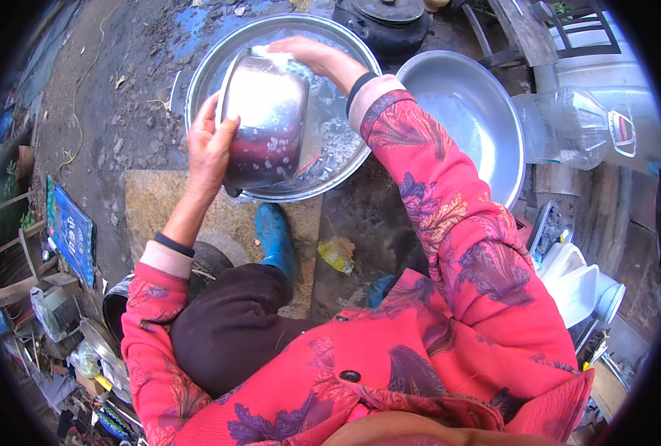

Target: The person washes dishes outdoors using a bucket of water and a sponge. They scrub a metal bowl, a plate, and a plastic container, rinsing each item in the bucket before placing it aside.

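A shiny stainless steel pot [263,111] is tipped on its side over a large round metal basin [196,82], soap suds dotting its wall. My left hand [211,145] grips the pot by its rim, thumb on the outer wall. At the pot's far side, my right hand [304,52] presses a pale green and white scrubber [292,65] against it; suds and fingers partly hide the scrubber, so its exact kind is unclear. Foamy water [334,141] lies in the basin under the pot.
A wide silver bowl [486,111] stands right of the basin. Beyond are a blackened lidded kettle [390,26] and a large clear plastic bottle [568,130]. White plastic containers [572,286] sit at the right. A blue board [70,230] and clutter line the left; a yellow leaf [336,255] lies on the ground.
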### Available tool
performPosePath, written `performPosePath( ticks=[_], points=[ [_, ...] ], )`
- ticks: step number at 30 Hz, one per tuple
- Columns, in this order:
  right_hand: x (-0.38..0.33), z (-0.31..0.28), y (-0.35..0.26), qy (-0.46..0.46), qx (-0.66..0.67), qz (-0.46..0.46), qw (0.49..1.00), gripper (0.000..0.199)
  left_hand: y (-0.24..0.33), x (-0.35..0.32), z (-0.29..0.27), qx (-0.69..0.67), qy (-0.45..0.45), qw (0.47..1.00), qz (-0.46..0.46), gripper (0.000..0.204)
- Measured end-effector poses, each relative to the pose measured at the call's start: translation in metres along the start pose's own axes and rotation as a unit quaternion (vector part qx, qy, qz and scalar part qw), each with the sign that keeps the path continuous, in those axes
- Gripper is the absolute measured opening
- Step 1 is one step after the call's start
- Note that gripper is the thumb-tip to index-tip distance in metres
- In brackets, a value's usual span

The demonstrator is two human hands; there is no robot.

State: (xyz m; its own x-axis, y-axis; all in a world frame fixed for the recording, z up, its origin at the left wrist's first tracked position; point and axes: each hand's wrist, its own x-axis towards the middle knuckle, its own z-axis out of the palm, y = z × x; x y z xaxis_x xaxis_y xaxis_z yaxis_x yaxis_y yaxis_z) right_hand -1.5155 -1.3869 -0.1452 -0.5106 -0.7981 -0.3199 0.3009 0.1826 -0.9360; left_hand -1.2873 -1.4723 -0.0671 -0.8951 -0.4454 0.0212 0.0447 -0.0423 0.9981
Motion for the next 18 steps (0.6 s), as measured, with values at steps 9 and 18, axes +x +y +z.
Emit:
performPosePath(
  ticks=[9, 18],
  points=[
    [-0.066, 0.026, 0.069, 0.052, 0.505, 0.057, 0.860, 0.032, 0.005, 0.025, -0.073, -0.179, 0.150, 0.971, -0.047, 0.026],
    [-0.115, 0.142, 0.061, 0.206, 0.172, -0.151, 0.951, 0.048, 0.000, 0.037, -0.057, -0.209, 0.282, 0.936, -0.007, 0.031]
  ],
)
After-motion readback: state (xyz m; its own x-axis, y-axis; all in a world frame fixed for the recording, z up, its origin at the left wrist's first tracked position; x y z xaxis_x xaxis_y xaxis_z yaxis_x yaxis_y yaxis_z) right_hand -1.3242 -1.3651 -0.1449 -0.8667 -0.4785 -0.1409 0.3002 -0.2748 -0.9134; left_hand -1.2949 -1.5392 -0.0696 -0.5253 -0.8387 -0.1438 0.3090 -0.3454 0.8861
